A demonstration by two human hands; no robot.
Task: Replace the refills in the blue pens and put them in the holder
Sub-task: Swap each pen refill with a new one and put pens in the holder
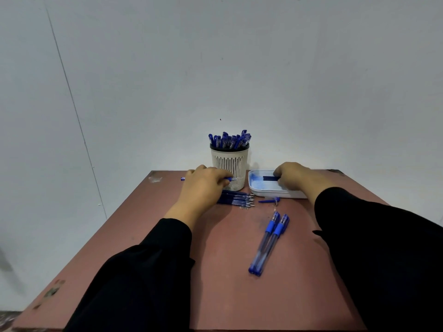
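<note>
The left hand grips 1 pen lying crosswise by the holder at the bench's far edge. The right hand's fingers pinch refills in the tray; 2 pens lie nearer the right hand, long axes running front-to-back.

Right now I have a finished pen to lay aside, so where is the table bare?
Bare: the table's left side beyond the left hand, and the near middle between the sleeves, beside the two capped pens. Crowded: the back, with holder, loose refills, cap and tray.
</note>
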